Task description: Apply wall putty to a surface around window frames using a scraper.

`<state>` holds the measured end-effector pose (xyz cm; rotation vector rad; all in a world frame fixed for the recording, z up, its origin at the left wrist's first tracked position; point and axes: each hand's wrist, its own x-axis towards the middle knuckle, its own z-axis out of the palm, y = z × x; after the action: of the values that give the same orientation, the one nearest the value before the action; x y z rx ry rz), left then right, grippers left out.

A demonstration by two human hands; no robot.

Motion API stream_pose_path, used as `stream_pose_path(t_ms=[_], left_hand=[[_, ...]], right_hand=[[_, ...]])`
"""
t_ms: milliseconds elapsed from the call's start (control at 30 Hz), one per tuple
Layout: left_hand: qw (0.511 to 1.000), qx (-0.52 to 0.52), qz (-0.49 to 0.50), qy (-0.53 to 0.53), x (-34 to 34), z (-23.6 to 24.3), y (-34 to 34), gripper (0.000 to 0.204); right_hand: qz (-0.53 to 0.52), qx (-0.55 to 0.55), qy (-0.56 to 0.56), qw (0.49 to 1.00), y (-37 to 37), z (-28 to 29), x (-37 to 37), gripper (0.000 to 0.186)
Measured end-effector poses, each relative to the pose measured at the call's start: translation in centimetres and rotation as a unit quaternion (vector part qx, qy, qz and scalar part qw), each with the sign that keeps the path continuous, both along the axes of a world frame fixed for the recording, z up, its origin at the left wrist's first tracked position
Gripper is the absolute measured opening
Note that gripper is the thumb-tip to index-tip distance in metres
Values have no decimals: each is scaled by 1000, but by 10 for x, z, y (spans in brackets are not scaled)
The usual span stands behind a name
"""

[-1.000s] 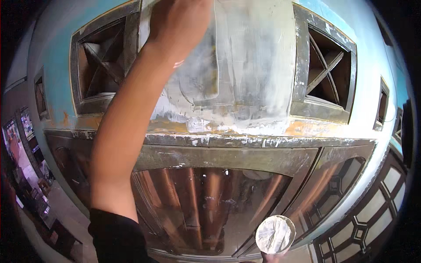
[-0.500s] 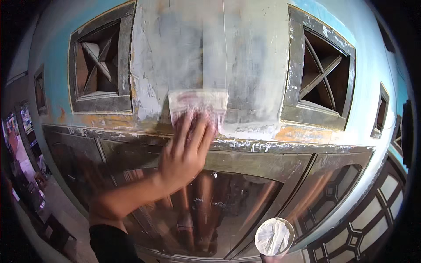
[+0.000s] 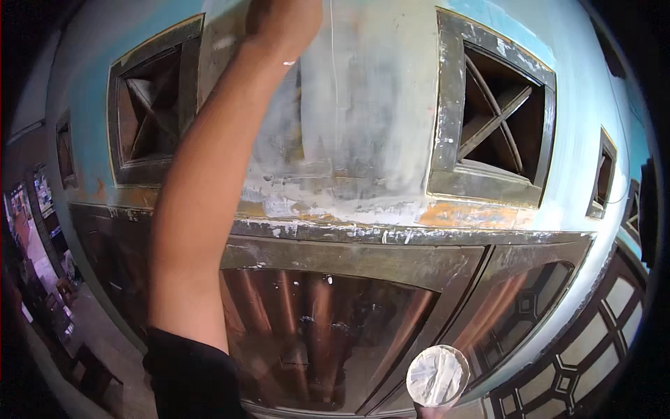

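Note:
My left arm stretches up across the wall from the lower left, with a black sleeve at the elbow. Only the wrist and the near part of my left hand (image 3: 287, 21) show at the top edge; the fingers, and anything in them, are out of the picture. Behind the arm is a patchy grey-and-white filled stretch of wall (image 3: 349, 119). At the lower right, my right hand (image 3: 434, 413) is closed under a round container (image 3: 437, 377) of whitish putty. Little more than its fingertips shows.
Dark wooden vents with crossed slats flank the patch, one left (image 3: 149, 112) and one right (image 3: 499, 112). Below runs a paint-flecked wooden ledge (image 3: 363, 234) above glazed panels (image 3: 328, 335). A lattice door (image 3: 579, 363) stands at the lower right.
My left hand has swept up from just above the ledge to the top edge. The wide putty knife under its fingers has left the picture. The putty container stays nearly in place.

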<state>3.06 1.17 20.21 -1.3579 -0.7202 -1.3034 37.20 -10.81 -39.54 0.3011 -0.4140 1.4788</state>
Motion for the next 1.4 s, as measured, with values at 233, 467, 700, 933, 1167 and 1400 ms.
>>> stream_pose_path(t_ms=[233, 467, 700, 933, 1167, 1400], left_hand=[[994, 60, 51, 77, 9, -96, 48, 28], [972, -84, 107, 192, 23, -275, -25, 38], [985, 11, -36, 168, 42, -186, -43, 35], [996, 49, -50, 49, 35, -22, 0, 31], [977, 122, 83, 156, 42, -102, 66, 30], [976, -129, 26, 174, 45, -236, -17, 38]], right_hand=[[-31, -24, -30, 999, -12, 12, 8, 65], [53, 68, -16, 996, 0, -33, 29, 64], [23, 40, -17, 999, 13, -58, 48, 63], [-1, 26, -12, 1000, 19, -76, 44, 61], [-39, 9, -20, 999, 26, -85, 57, 60], [-54, -15, -29, 998, 34, -93, 64, 59]])
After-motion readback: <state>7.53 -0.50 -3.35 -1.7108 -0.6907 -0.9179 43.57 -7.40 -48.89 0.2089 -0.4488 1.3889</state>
